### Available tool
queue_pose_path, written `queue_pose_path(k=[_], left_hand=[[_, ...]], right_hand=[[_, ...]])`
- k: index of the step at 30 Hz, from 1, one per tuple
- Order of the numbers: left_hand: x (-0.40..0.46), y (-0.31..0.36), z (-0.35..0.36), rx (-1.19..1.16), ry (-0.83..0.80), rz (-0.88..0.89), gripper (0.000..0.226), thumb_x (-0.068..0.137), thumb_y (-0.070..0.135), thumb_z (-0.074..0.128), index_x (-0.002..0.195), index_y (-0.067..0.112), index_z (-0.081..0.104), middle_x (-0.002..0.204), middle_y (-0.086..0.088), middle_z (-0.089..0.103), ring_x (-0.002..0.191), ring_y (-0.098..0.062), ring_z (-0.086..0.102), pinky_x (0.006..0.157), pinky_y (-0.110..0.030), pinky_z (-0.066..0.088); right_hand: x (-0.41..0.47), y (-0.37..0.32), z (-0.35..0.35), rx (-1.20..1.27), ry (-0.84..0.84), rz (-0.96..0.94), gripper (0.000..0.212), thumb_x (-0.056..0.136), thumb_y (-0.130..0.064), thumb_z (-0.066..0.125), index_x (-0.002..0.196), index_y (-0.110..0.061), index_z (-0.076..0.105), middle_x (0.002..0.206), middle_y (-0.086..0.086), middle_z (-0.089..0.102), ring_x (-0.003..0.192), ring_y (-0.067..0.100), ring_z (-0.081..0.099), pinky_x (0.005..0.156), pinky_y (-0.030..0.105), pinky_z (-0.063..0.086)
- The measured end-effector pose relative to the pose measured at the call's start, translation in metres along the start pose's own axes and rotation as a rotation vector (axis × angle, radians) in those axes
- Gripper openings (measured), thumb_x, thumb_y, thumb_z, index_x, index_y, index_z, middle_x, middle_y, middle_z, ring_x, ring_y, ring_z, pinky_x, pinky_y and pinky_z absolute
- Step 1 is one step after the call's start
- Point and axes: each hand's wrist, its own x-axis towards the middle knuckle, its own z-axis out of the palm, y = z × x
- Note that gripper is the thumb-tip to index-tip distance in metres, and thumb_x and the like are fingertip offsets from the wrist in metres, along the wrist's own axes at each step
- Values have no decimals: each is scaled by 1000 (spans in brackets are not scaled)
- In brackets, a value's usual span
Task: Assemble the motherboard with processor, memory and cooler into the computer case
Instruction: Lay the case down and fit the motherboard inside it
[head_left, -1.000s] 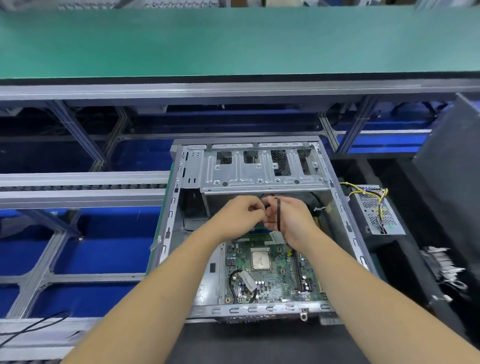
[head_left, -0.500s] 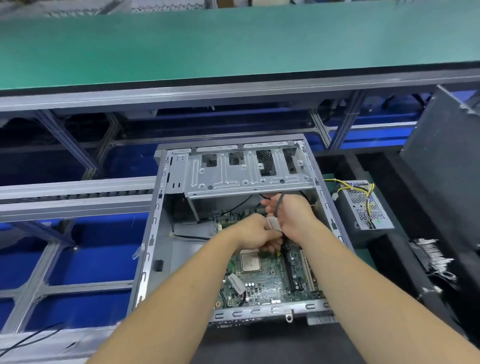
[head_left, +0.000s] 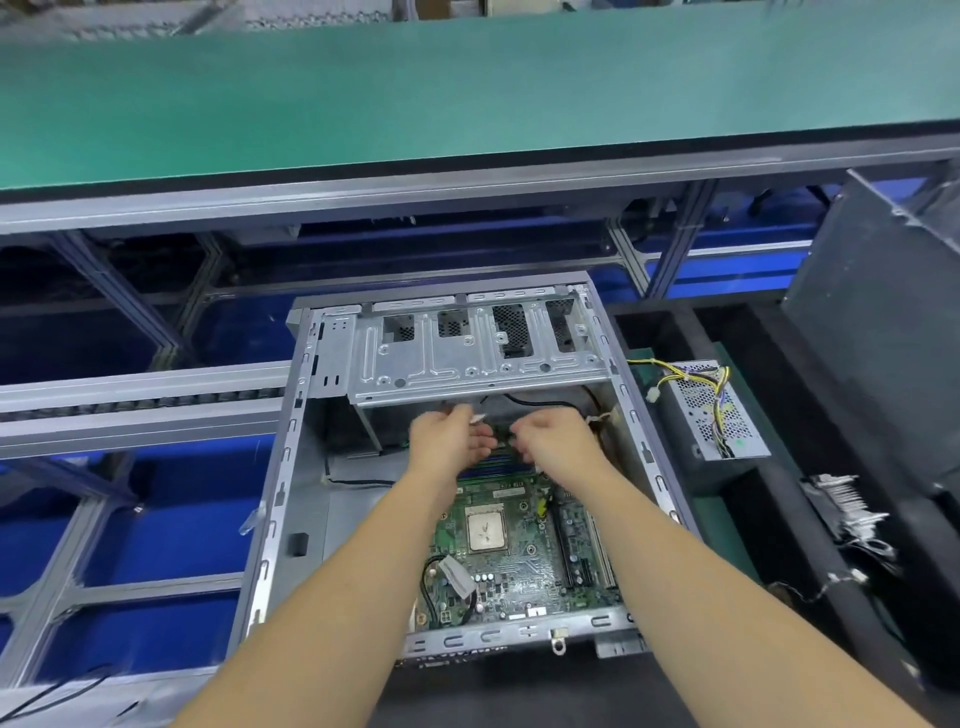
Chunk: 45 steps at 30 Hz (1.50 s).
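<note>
Evidently, with the motherboard (head_left: 519, 551) lying inside the computer case (head_left: 306, 467), a memory stick (head_left: 497, 434) is being pinched endwise by the left hand (head_left: 449, 441) and right hand (head_left: 553, 441), and is best being lowered level into its slot.

Work surface: a dark mat (head_left: 519, 691) at the near edge carries the open computer case (head_left: 291, 467), lying on its side with the motherboard (head_left: 524, 566) flat inside. Right of the case a green pad (head_left: 722, 525) sits among black foam blocks (head_left: 779, 467), with a perforated metal power supply (head_left: 706, 410) and its yellow and black leads resting there, just beside the case wall. Behind runs a green-topped bench (head_left: 467, 88) on an aluminium frame, and an aluminium roller rail (head_left: 140, 400) meets the case's left side.
</note>
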Motion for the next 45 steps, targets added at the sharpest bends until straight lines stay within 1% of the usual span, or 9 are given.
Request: queue_pose_path(k=[4,9,11,18,23,29,35,41,45], left_hand=[[1,5,-12,-223,67,-30,14,101,6,47,95,-3,56,78,-18,67,57,-22,65,52,-26,56],[2,0,-15,-220,35,-47,18,101,10,49,103,-5,58,75,-15,70,58,-20,64,53,-27,55],[4,-2,-13,-168,10,-35,20,100,11,48,104,-4,61,77,-12,73,60,-19,65,57,-28,56],[11,4,-17,436,122,220,35,92,28,50,60,14,50,59,-3,52,59,-23,48,59,-32,38],[21,8,-49,1091,179,310,44,93,28,52,53,10,44,61,-7,49,60,-27,48,53,-26,34],[20,2,-58,1527,125,479,16,97,12,52,92,9,66,93,-12,63,97,-31,57,63,-35,42],[16,7,-66,1828,122,472,29,79,-13,58,95,9,64,80,-6,54,68,-29,53,58,-35,41],[17,-1,-58,1925,95,449,33,84,-12,54,111,6,64,115,-12,58,98,-32,64,66,-39,48],[13,5,-36,1963,-1,428,36,83,-13,55,112,7,64,110,-11,61,96,-30,55,65,-39,42]], right_hand=[[-7,4,11,-324,-204,-163,27,89,-24,70,113,-12,73,80,-3,70,71,8,59,69,23,47],[-4,4,10,-319,-46,-241,33,96,-40,65,103,-9,73,92,8,74,87,21,66,81,36,54],[-3,3,10,-429,-46,-268,39,100,-42,56,83,-10,71,76,6,68,74,23,62,66,34,49],[-1,1,11,-425,132,-177,49,98,-24,52,52,-12,40,52,1,39,46,18,37,48,27,31],[8,8,0,-231,275,48,32,95,-11,53,66,1,55,60,15,54,54,24,43,53,29,34],[13,12,2,-225,305,73,38,98,-15,50,62,-9,41,57,6,45,51,24,39,49,29,29],[15,9,11,-320,196,-70,46,104,-30,50,62,-11,50,55,4,51,48,21,45,44,28,28],[16,6,12,-407,181,-133,35,101,-26,57,81,-3,72,59,6,58,51,18,50,49,27,37],[14,5,5,-492,269,-86,26,99,-29,60,92,-11,77,61,2,57,59,26,58,53,27,44]])
